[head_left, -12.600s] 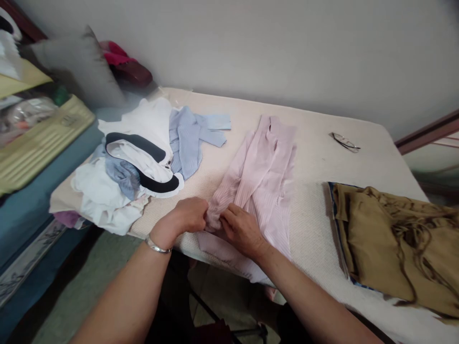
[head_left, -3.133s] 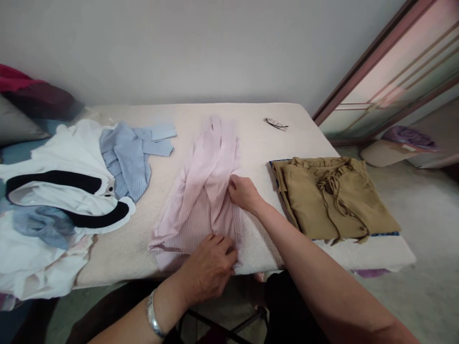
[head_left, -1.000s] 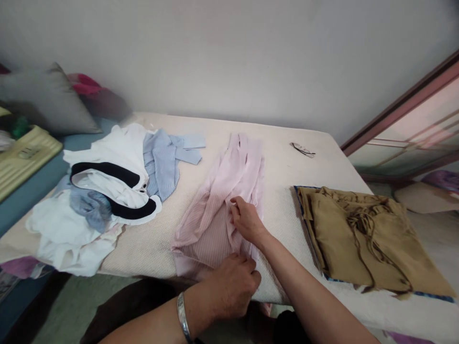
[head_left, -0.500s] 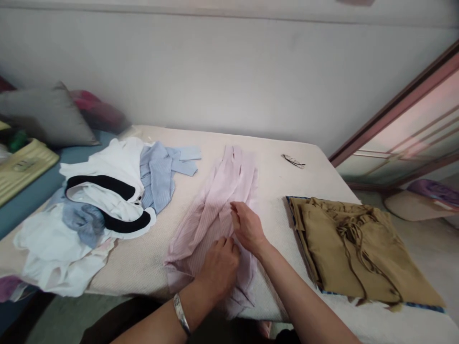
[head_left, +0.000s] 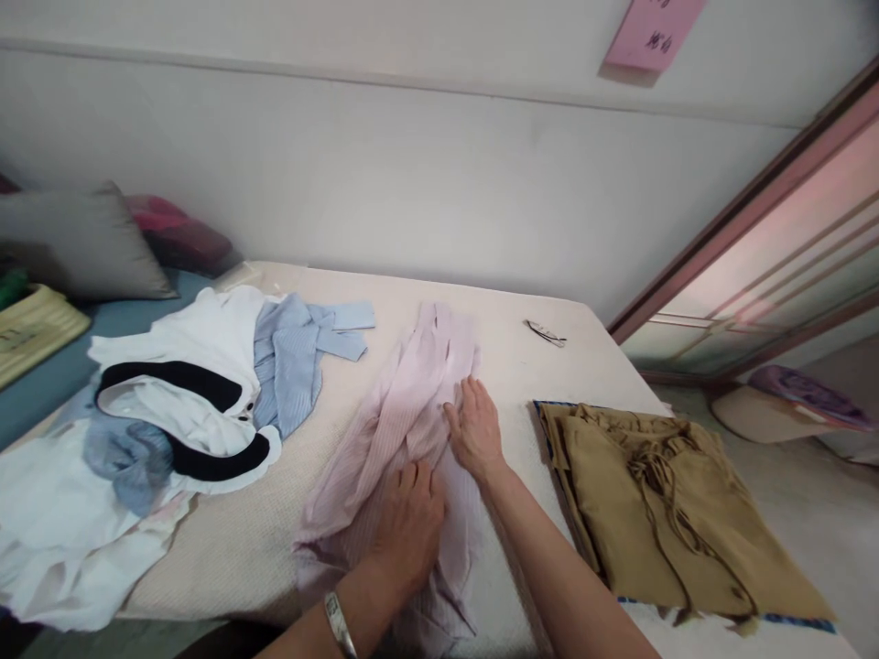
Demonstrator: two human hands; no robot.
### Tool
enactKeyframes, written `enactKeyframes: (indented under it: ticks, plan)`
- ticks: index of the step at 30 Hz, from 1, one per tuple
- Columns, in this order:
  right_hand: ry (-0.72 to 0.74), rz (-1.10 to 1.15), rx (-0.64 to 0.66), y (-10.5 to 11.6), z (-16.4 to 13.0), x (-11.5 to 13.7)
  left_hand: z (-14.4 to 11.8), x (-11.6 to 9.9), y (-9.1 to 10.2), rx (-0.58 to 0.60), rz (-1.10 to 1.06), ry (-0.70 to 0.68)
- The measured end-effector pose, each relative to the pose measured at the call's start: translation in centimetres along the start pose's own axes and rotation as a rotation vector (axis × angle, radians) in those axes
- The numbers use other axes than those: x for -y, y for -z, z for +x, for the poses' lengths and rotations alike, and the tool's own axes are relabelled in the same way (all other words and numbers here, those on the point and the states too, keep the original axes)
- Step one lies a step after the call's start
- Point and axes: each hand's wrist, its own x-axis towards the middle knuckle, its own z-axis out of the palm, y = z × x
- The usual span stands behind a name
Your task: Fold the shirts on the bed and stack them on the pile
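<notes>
Pink ribbed garment [head_left: 412,403] lies on the bed [head_left: 261,540]. Left hand [head_left: 408,526] and right hand [head_left: 473,430] press it flat, fingers spread, gripping nothing.

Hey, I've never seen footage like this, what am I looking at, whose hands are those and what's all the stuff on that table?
This is one picture from a camera worn on a person's head, looking forward and down. The two bare hands are that person's own. The left hand, with a silver bracelet on its wrist, and the right hand both lie flat and open on a pale pink garment; neither grips it. It lies on a cream padded table. To the left is a loose pile of white and blue clothes; to the right, a folded olive-brown garment. Eyeglasses lie near the wall.
</notes>
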Motion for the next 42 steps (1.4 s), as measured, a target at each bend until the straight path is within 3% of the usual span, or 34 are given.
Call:
enactKeyframes:
  ticks: [4, 9, 15, 20, 25, 28, 30, 34, 37, 42]
  plan:
    - [-0.063, -0.110, 0.117, -1.4, 3.5, -1.6, 0.0, 0.0, -1.4, -0.043, 0.040, 0.010]
    - [-0.152, -0.101, 0.135, -3.1, 8.0, -3.5, 0.4, 0.1, -1.9, -0.015, 0.110, 0.009]
    - [-0.203, -0.075, 0.181, -2.4, 12.6, -5.3, 0.6, 0.0, -3.1, 0.013, 0.127, 0.012]
    - [-0.203, -0.114, -0.078, -0.5, 14.6, -1.7, 0.6, -0.2, -4.5, -0.055, 0.108, 0.038]
    - [-0.160, -0.046, 0.036, -0.6, 16.2, 3.0, 0.8, 1.2, -1.8, -0.016, -0.094, 0.043]
    - [-0.275, -0.033, 0.064, -1.4, 17.3, 3.7, 0.5, 2.3, -0.7, -0.057, -0.144, 0.214]
    - [-0.306, -0.045, 0.070, -1.9, 17.8, 3.6, 0.2, 2.7, -1.0, -0.023, -0.119, 0.308]
    - [-0.094, -0.133, -0.003, -2.9, 18.1, 3.8, -0.5, 2.8, -2.8, 0.122, -0.073, 0.364]
    - [0.082, -0.180, -0.022, -3.9, 18.7, 4.6, -0.6, 2.7, -3.8, 0.133, -0.046, 0.359]
    - [0.145, -0.272, 0.077, -5.7, 21.5, 5.4, -0.5, 2.8, -4.1, 0.132, -0.034, 0.339]
